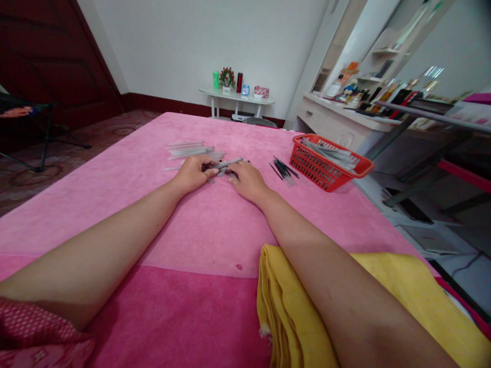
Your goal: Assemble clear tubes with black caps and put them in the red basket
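My left hand point(195, 174) and my right hand point(248, 181) are close together over the pink cloth point(199, 230). Between them is a slim grey stick point(231, 162), slanting up to the right. The left thumb and fingers pinch its near end; the right fingers curl at its other end, partly hidden. More grey sticks lie under the hands. Beyond the left hand is a loose row of pale translucent sticks point(190, 150). To the right of my right hand lies a small bunch of thin black sticks point(283, 168). Their exact kind is too small to make out.
A red plastic basket point(320, 171) holding several grey sticks stands at the right edge. Folded yellow cloth point(291, 312) lies under my right forearm. A dresser point(326, 110) with bottles is at the right, a small white table point(238, 95) by the far wall.
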A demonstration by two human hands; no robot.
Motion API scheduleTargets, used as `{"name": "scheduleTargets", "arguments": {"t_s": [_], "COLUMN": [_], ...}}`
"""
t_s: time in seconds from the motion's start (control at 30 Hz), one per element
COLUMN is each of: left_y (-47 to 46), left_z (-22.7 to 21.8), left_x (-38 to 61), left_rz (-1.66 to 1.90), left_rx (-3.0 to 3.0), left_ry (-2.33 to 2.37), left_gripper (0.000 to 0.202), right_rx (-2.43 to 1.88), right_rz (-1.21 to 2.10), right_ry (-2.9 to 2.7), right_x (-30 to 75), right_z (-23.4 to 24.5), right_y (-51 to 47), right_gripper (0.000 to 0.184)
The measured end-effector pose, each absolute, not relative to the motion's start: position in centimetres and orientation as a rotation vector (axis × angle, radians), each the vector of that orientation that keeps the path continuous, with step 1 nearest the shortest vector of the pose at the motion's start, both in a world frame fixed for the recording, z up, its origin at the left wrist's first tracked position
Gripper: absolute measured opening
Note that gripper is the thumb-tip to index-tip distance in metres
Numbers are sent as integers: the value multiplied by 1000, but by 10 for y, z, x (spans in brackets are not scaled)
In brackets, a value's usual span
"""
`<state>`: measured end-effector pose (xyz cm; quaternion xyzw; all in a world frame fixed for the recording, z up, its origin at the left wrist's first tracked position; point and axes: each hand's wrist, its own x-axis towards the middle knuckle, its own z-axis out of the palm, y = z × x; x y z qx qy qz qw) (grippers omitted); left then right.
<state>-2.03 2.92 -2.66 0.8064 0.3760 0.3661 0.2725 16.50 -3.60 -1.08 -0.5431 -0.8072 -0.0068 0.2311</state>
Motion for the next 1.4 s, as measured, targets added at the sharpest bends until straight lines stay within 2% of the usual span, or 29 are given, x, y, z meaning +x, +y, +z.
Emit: {"name": "scheduleTargets", "arguments": {"t_s": [1.4], "left_y": [31], "left_z": [-27], "left_x": [-21], "left_rz": [954], "left_rx": [2206], "left_ry": [1026], "left_gripper": [27], "right_rx": [-1499], "right_rz": [-12], "right_ry": [-2220], "right_x": [165], "right_z": [-10], "right_y": [-37], "right_gripper": [21]}}
